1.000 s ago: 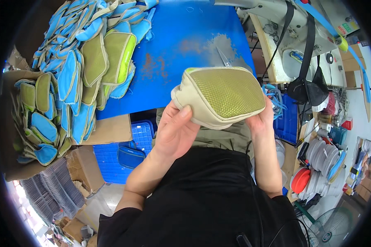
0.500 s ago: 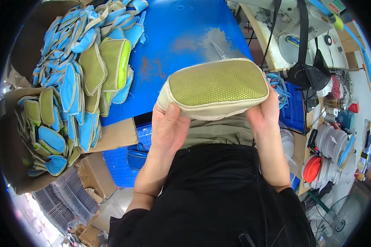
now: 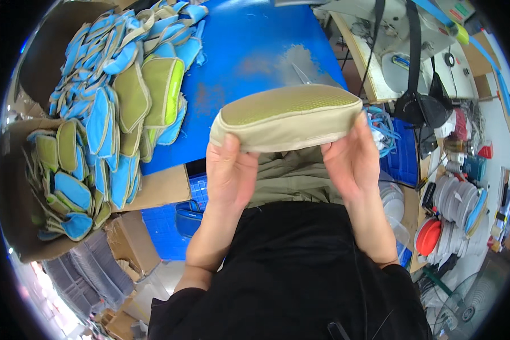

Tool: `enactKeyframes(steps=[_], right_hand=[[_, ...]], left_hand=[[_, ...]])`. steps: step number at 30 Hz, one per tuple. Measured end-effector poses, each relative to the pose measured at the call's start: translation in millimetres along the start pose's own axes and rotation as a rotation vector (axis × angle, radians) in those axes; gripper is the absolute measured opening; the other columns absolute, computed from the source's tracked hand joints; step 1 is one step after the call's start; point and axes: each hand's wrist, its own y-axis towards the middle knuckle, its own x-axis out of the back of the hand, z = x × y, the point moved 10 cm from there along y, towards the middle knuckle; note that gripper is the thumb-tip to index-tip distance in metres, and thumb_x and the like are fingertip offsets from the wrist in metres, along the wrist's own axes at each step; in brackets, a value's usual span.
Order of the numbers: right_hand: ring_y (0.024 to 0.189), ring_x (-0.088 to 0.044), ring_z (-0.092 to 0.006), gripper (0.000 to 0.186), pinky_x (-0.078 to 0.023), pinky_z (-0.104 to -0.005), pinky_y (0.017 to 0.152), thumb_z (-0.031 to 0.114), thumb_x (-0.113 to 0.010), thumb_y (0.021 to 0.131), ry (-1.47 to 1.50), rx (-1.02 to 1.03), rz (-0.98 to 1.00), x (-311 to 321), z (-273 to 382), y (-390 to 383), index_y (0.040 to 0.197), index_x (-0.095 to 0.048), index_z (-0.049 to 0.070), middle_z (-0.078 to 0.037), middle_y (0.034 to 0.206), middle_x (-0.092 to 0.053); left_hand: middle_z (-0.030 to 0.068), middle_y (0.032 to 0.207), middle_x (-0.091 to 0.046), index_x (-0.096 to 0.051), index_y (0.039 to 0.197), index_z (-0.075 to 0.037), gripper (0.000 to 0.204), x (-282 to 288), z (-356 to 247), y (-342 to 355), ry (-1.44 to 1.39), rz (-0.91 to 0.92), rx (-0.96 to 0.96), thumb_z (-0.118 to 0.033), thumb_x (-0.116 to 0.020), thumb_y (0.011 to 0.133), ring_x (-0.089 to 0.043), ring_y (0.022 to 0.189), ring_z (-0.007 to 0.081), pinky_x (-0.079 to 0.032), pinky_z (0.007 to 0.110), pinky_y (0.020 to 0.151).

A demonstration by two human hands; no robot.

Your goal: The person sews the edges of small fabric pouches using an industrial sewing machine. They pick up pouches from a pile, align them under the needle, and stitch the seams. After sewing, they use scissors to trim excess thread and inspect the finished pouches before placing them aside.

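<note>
A rounded fabric pouch [image 3: 289, 122] with an olive-green mesh top and beige sides is held up in front of me, its long side wall turned toward me. My left hand [image 3: 230, 170] grips its left end, thumb on the side wall and fingers underneath. At the other end my right hand [image 3: 354, 158] holds it, thumb against the corner, the remaining fingers partly hidden below. Beyond the pouch, pointed metal scissors or snips [image 3: 301, 73] lie on the blue tabletop [image 3: 241, 56]; their rear part is hidden.
Blue and green padded pieces [image 3: 105, 56] are heaped on the table's left side. A cardboard box [image 3: 17, 198] at left holds more of them. A sewing machine [image 3: 419, 34] stands at upper right, with a black strap hanging before it. White tape rolls [image 3: 450, 195] and a fan [image 3: 470, 306] are at right.
The pouch has tilted so its mesh top shows less and its side wall more. My right hand has shifted slightly left and inward. Both hands keep hold.
</note>
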Motion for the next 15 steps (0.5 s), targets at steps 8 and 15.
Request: enactKeyframes(steps=[8, 15], right_hand=[[0.13, -0.054, -0.0223, 0.044, -0.041, -0.0401, 0.113, 0.018, -0.063, 0.099, -0.086, 0.056, 0.067, -2.9, 0.9, 1.4, 0.139, -0.051, 0.005, -0.009, 0.137, -0.059], [0.129, -0.055, -0.0221, 0.043, -0.042, -0.04, 0.112, 0.019, -0.059, 0.102, -0.043, 0.054, 0.121, -12.4, 4.1, 3.8, 0.14, -0.051, 0.004, -0.009, 0.136, -0.06]], left_hand=[[0.011, 0.135, -0.062, -0.052, 0.137, -0.002, 0.039, -0.9, -6.4, 3.1, -0.083, 0.011, -0.02, -0.017, -0.06, 0.102, -0.057, 0.128, 0.023, -0.043, 0.043, 0.111], [0.0102, 0.139, -0.06, -0.05, 0.14, -0.003, 0.041, 2.0, -13.3, 2.8, -0.141, 0.018, -0.013, -0.016, -0.058, 0.102, -0.054, 0.132, 0.0244, -0.039, 0.044, 0.115]])
